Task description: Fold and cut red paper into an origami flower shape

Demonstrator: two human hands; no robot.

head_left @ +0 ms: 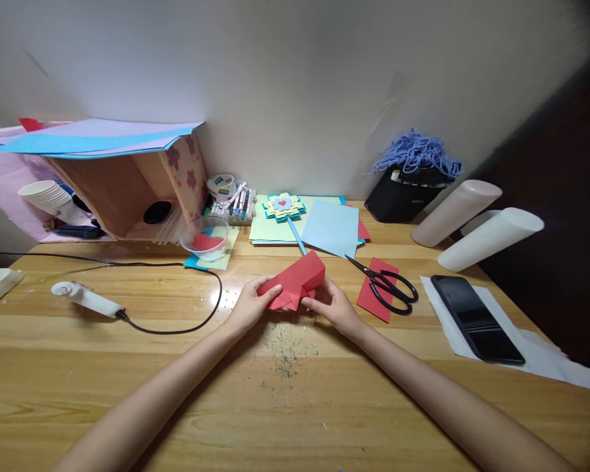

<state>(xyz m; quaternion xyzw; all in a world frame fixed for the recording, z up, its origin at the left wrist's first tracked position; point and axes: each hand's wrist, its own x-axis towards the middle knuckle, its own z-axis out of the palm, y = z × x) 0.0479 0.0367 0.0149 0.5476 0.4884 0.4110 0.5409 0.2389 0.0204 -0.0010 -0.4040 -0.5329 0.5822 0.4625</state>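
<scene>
Between my two hands, a folded piece of red paper (pixel 295 278) is held a little above the table. My left hand (pixel 252 303) grips its left end, thumb on top and fingers hidden beneath. At the lower right edge, my right hand (pixel 335 307) pinches the paper with its thumb, the other fingers partly behind it. Folded flaps and creases show along the paper's lower side. Just behind it lies a paper flower (pixel 282 206) with a blue stem. Black-handled scissors (pixel 386 283) rest on a flat red sheet (pixel 375 301) to the right of my right hand.
A glue gun (pixel 86 298) with its black cord lies at left. Farther back stand an open cardboard box (pixel 184 177), a clear bowl (pixel 206 239), markers (pixel 238 202) and a light blue sheet (pixel 332 226). A phone (pixel 474 318) and white rolls (pixel 489 239) are at right.
</scene>
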